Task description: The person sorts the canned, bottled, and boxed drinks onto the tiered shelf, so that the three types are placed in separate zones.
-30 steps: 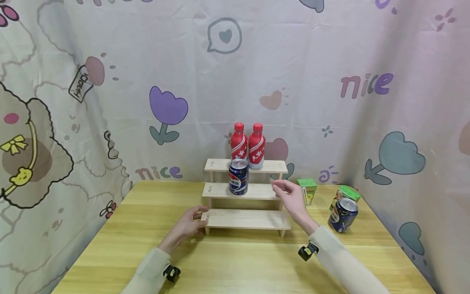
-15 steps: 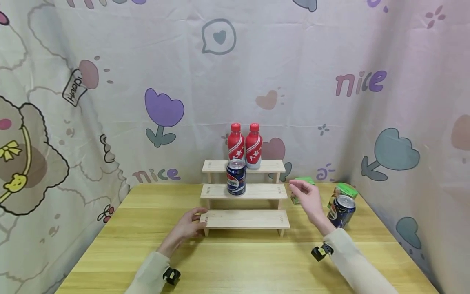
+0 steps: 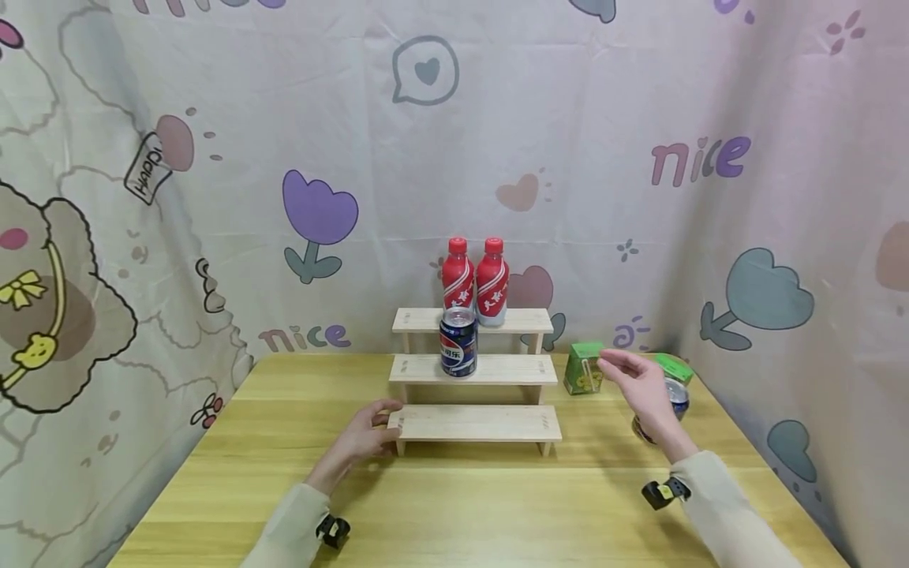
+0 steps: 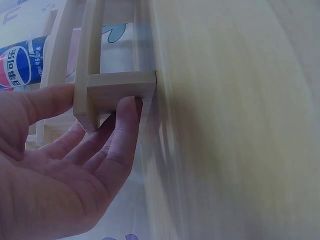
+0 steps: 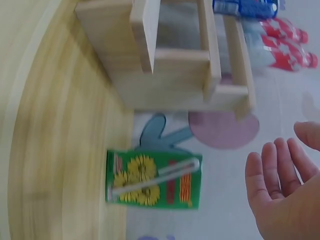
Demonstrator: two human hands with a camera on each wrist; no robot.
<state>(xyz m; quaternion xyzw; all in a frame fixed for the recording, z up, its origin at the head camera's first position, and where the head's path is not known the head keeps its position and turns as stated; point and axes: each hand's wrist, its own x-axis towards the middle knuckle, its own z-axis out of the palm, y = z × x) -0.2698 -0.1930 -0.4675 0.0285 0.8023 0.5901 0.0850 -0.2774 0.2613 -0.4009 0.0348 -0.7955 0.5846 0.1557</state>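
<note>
A three-tier wooden rack (image 3: 474, 424) stands on the table. My left hand (image 3: 364, 435) grips its lower left end; in the left wrist view the thumb and fingers (image 4: 127, 120) lie around the end of the lowest board. On the middle tier is a blue can (image 3: 458, 342), and two red bottles (image 3: 493, 284) stand on the top tier. My right hand (image 3: 642, 394), holding nothing, hovers right of a green carton (image 3: 584, 368) and partly covers a second blue can (image 3: 678, 397). The right wrist view shows its fingers (image 5: 272, 172) apart from the carton (image 5: 155, 180).
Behind the second can, a green-lidded container (image 3: 673, 368) is partly hidden at the table's right side. A patterned curtain (image 3: 604, 102) hangs behind and beside the wooden table (image 3: 454, 513).
My right hand has moved right from beside the rack, past the green carton, and now partly covers the second can. My left hand has stayed on the rack.
</note>
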